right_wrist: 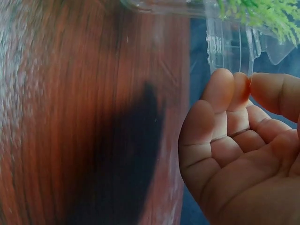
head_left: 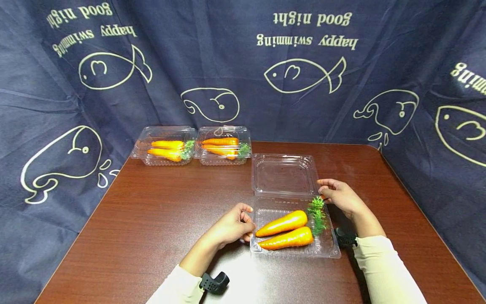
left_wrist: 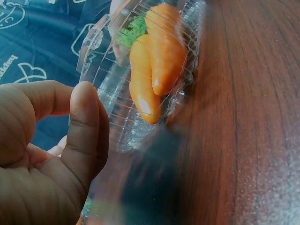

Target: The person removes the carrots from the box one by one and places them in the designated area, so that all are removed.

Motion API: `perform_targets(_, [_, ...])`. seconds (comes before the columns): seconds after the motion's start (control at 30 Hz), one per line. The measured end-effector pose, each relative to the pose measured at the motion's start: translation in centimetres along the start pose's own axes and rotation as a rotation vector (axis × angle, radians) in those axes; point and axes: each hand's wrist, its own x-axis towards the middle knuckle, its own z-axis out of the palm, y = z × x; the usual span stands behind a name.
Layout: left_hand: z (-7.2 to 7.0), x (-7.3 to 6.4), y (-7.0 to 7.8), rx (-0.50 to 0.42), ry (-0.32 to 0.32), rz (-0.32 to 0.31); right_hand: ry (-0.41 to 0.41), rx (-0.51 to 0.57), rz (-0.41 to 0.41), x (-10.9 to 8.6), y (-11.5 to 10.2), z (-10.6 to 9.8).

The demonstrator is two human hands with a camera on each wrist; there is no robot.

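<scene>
A clear plastic clamshell container (head_left: 330,250) lies unfolded near the front of the table, its lid (head_left: 284,174) flipped back away from me. Two orange carrots (head_left: 282,223) lie side by side in the base, tips to the left, with feathery green tops (head_left: 318,216) at the right end. At the left rim, my left hand (head_left: 234,226) pinches the plastic between thumb and fingers. My right hand (head_left: 339,197) pinches the right side of the container near the hinge; in the right wrist view its fingertips (right_wrist: 219,86) meet the clear plastic edge.
Two closed clear containers stand side by side at the back left, the left container (head_left: 138,145) and the right container (head_left: 244,137), each with carrots inside. A dark blue curtain (head_left: 228,50) with fish drawings hangs round the brown table (head_left: 152,236).
</scene>
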Motion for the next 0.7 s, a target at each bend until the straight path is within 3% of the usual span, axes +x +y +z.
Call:
perform_targets(0.43, [-0.1, 0.8, -0.3, -0.014, 0.028, -0.004, -0.034, -0.085, 0.007, 1.3, -0.4, -0.3])
perform_targets(0.7, [-0.5, 0.7, -0.2, -0.021, 0.029, -0.007, -0.048, -0.076, 0.001, 1.6, -0.4, 0.0])
